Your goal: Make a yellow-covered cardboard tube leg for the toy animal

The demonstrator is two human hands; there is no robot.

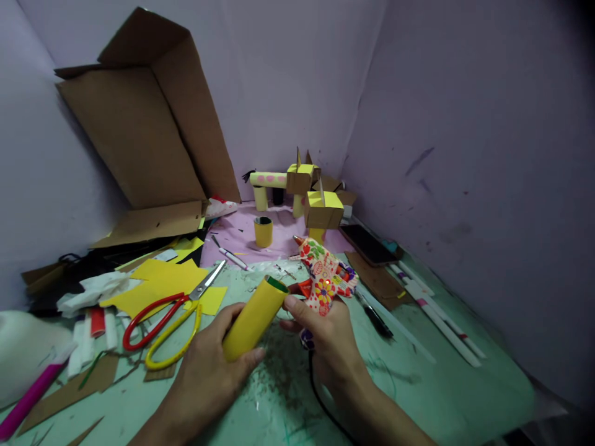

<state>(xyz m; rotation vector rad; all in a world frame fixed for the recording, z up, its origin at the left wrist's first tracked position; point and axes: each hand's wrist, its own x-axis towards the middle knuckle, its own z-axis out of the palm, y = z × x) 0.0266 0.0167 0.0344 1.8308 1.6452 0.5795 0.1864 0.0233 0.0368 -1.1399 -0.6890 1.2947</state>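
My left hand (209, 365) is wrapped round a yellow paper tube (255, 319), tilted with its dark green inside showing at the upper end. In my right hand (328, 334) is a glue gun (325, 275) with a bright flower pattern, its nozzle pointing up and to the left. My right thumb reaches close to the tube's upper end; whether it touches I cannot tell. A black cord (318, 396) runs down from the gun. Beyond my hands, a short yellow tube (263, 232) stands upright on a pink cloth.
Red-and-yellow scissors (183, 310) lie on yellow paper (153, 282) at left. A large cardboard box (134, 124) leans at the back left. Cardboard animal figures (302, 179) stand at the back. A phone (367, 243), a cutter (374, 314) and white sticks (437, 313) lie on the right.
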